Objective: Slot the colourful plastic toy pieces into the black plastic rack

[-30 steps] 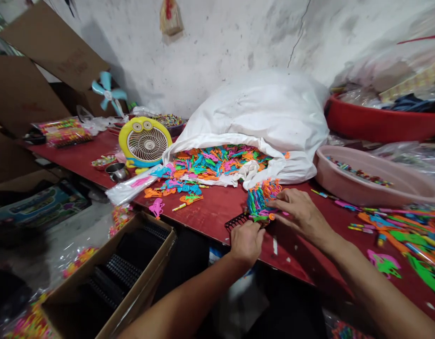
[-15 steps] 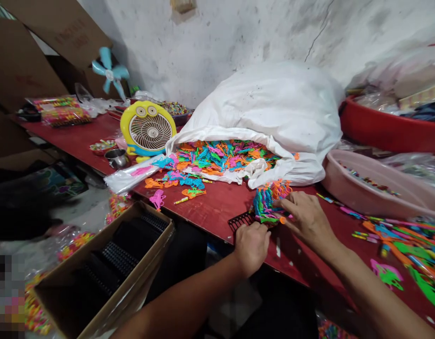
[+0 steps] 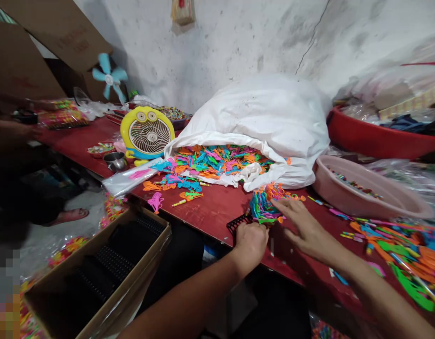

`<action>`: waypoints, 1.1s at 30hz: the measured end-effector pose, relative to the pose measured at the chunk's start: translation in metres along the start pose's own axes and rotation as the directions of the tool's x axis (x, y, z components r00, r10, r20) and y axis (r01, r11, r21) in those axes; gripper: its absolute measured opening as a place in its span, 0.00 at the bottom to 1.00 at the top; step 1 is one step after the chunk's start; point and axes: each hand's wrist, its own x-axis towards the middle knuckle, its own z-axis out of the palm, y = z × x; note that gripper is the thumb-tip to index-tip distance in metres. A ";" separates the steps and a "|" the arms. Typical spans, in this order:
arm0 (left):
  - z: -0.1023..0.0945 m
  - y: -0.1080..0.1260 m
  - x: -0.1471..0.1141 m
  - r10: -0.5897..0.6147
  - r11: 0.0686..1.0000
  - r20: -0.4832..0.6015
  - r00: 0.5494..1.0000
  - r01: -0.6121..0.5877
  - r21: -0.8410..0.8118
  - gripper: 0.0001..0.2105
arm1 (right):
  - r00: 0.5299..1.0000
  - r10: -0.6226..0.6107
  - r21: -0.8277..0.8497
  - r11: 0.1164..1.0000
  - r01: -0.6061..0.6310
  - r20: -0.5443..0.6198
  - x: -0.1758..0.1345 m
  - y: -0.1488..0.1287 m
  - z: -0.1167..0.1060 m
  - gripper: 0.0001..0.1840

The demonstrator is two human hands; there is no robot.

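My left hand is closed on the near side of a black plastic rack with rows of holes, at the front of the red table. A dense row of colourful plastic pieces stands along the rack, in blue, orange, pink and green. My right hand is just right of this row, fingers stretched and thumb apart, with nothing visible in it. Whether its fingertips touch the pieces I cannot tell. Behind lies a white sack, its mouth full of similar loose plastic pieces.
An open cardboard box of black racks stands at lower left. A yellow fan and a metal cup sit on the red table. At right are a pink basin, a red basin and scattered plastic pieces. A person's foot shows at left.
My right hand has drawn slightly back from the row of pieces, and its fingers have spread. My left hand keeps its place on the rack. The view has shifted slightly.
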 end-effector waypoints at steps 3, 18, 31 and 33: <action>0.006 0.001 0.004 -0.008 1.000 0.030 0.999 0.008 0.015 0.12 | 0.997 0.058 -0.053 0.997 -0.060 -0.041 -0.005 -0.015 0.020 0.44; -0.017 -0.026 -0.038 -0.149 0.981 -0.330 0.932 0.097 -0.171 0.13 | 0.469 0.754 0.564 0.656 -0.501 -0.461 -0.033 -0.062 0.098 0.38; -0.014 -0.003 -0.059 0.093 0.988 -0.097 0.991 -0.105 -0.117 0.16 | 0.326 0.831 0.709 0.555 -0.435 -0.450 0.003 -0.050 0.110 0.37; -0.028 0.000 -0.058 0.124 0.973 -0.235 0.964 -0.165 -0.162 0.15 | 0.328 0.854 0.768 0.511 -0.387 -0.403 -0.004 -0.044 0.106 0.30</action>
